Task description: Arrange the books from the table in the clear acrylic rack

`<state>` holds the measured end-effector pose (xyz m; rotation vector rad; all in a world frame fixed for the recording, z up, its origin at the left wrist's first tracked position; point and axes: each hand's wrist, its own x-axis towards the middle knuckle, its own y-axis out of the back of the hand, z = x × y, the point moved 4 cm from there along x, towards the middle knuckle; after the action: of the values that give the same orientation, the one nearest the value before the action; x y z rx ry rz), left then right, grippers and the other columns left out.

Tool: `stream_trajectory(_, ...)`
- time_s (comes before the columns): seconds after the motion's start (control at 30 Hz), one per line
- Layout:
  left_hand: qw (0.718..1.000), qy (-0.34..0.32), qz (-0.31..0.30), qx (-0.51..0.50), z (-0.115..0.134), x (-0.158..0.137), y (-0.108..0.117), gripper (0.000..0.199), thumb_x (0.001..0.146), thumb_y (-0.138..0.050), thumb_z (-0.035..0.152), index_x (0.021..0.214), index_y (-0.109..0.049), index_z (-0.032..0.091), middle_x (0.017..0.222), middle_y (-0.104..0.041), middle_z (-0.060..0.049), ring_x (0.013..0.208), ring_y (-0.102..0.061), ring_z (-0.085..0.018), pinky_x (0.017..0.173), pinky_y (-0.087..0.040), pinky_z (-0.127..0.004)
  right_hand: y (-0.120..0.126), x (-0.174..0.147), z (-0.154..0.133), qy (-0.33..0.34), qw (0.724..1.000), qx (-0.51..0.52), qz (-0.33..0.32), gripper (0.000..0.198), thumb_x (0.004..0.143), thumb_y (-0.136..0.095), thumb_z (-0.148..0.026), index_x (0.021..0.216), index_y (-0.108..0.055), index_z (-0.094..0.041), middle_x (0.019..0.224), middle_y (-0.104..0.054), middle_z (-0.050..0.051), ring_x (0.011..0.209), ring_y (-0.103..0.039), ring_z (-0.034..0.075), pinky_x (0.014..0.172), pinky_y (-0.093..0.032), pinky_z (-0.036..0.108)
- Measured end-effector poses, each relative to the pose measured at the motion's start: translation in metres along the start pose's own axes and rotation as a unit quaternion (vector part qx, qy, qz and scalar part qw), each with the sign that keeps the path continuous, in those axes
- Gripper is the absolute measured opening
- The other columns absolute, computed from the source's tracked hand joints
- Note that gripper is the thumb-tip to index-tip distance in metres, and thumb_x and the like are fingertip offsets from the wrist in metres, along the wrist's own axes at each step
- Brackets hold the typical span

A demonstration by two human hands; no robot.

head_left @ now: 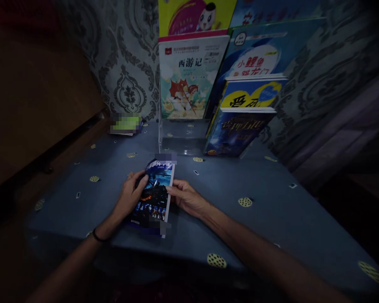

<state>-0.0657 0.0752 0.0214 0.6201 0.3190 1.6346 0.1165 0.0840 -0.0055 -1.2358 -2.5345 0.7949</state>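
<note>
A dark blue book (pixel 158 189) with a glossy picture cover is held tilted above the near part of the table. My left hand (pixel 133 191) grips its left edge, thumb on the cover and the other fingers partly hidden. On the opposite edge, my right hand (pixel 187 197) pinches the book with the thumb near the cover and fingers behind it. Beyond the book stands a clear acrylic book rack (pixel 183 145). Its left side bears a white-covered book (pixel 192 75), and its front right holds a dark blue book with gold lettering (pixel 238 130).
The table (pixel 113 164) has a blue-grey cloth with yellow spotted shapes. A green book or booklet (pixel 126 125) lies at the back left. Behind the front right book are a yellow-and-blue book (pixel 252 94) and a teal book (pixel 271 46). A patterned wall covering (pixel 129 63) hangs behind.
</note>
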Motion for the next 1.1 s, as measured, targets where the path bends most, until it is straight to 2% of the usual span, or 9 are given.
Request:
stream_trajectory(0.13,0.985,0.084,-0.126,-0.081,0.016,-0.006,-0.005,0.066,0.085,-0.061,0.061,0.137,-0.058,0.021,0.137,-0.063,-0.014,0.13,-0.056,-0.036,0.108,-0.045,-0.049,-0.001,0.0,0.003,-0.007,1.0,0.012,0.017,0.044,0.065,-0.091,-0.043,0.096,-0.074,-0.017,0.085,-0.075,0.001,0.072,-0.067,0.012,0.074,-0.052,0.028)
stream_trajectory(0.23,0.976,0.092,-0.168,-0.107,0.023,-0.009,-0.01,0.084,0.075,-0.077,0.055,0.147,-0.049,0.022,0.149,-0.053,-0.017,0.139,-0.046,-0.041,0.114,-0.039,-0.056,-0.002,0.0,0.003,-0.004,0.999,0.021,0.026,0.044,0.065,-0.091,-0.042,0.097,-0.074,-0.018,0.086,-0.075,0.002,0.075,-0.067,0.013,0.074,-0.053,0.029)
stream_trajectory(0.3,0.975,0.089,-0.17,-0.115,0.024,-0.01,-0.013,0.096,0.068,-0.084,0.048,0.151,-0.044,0.022,0.152,-0.049,-0.019,0.141,-0.041,-0.045,0.116,-0.034,-0.061,-0.003,0.0,0.003,-0.002,0.999,0.022,0.025,0.044,0.066,-0.091,-0.043,0.098,-0.074,-0.019,0.09,-0.076,0.003,0.079,-0.068,0.015,0.079,-0.054,0.031)
stream_trajectory(0.4,0.974,0.095,-0.17,-0.119,0.021,-0.01,-0.017,0.103,0.066,-0.087,0.041,0.154,-0.038,0.022,0.15,-0.05,-0.021,0.141,-0.041,-0.046,0.114,-0.035,-0.065,-0.004,0.002,0.003,-0.002,1.0,0.025,0.019,0.045,0.066,-0.09,-0.046,0.098,-0.075,-0.018,0.092,-0.076,0.004,0.081,-0.069,0.015,0.085,-0.054,0.032)
stream_trajectory(0.53,0.971,0.104,-0.179,-0.124,0.02,-0.008,-0.016,0.106,0.067,-0.086,0.04,0.156,-0.033,0.021,0.147,-0.052,-0.021,0.14,-0.042,-0.045,0.114,-0.034,-0.066,-0.004,0.005,0.006,-0.008,0.999,0.038,0.026,0.048,0.064,-0.091,-0.049,0.099,-0.076,-0.019,0.088,-0.075,0.002,0.079,-0.068,0.013,0.08,-0.054,0.029)
stream_trajectory(0.7,0.976,0.099,-0.161,-0.105,0.026,-0.011,-0.016,0.101,0.07,-0.083,0.047,0.155,-0.034,0.022,0.148,-0.05,-0.02,0.139,-0.043,-0.045,0.115,-0.032,-0.066,-0.005,0.006,0.008,-0.02,0.997,0.061,0.041,0.047,0.062,-0.092,-0.05,0.095,-0.077,-0.02,0.084,-0.075,0.001,0.075,-0.068,0.013,0.077,-0.054,0.027)
stream_trajectory(0.87,0.988,0.063,-0.135,-0.047,0.032,-0.017,-0.02,0.094,0.075,-0.077,0.054,0.154,-0.037,0.023,0.152,-0.045,-0.018,0.145,-0.035,-0.044,0.116,-0.031,-0.066,-0.004,0.001,0.0,-0.017,0.998,0.052,0.04,0.043,0.066,-0.09,-0.047,0.096,-0.077,-0.019,0.091,-0.077,0.004,0.082,-0.07,0.015,0.085,-0.054,0.03)
stream_trajectory(1.03,0.973,0.104,-0.175,-0.104,0.03,-0.019,-0.017,0.095,0.075,-0.075,0.06,0.155,-0.037,0.025,0.162,-0.032,-0.017,0.15,-0.025,-0.044,0.12,-0.022,-0.067,-0.001,-0.001,0.0,-0.023,0.997,0.058,0.052,0.044,0.069,-0.088,-0.048,0.1,-0.074,-0.02,0.088,-0.075,0.004,0.079,-0.07,0.016,0.079,-0.056,0.03)
stream_trajectory(1.1,0.96,0.124,-0.199,-0.152,0.034,-0.019,-0.01,0.092,0.074,-0.075,0.06,0.153,-0.042,0.026,0.162,-0.034,-0.016,0.15,-0.027,-0.043,0.119,-0.025,-0.066,-0.003,0.0,0.001,-0.018,0.997,0.058,0.046,0.045,0.068,-0.089,-0.048,0.101,-0.073,-0.022,0.086,-0.074,0.002,0.076,-0.069,0.015,0.074,-0.057,0.029)
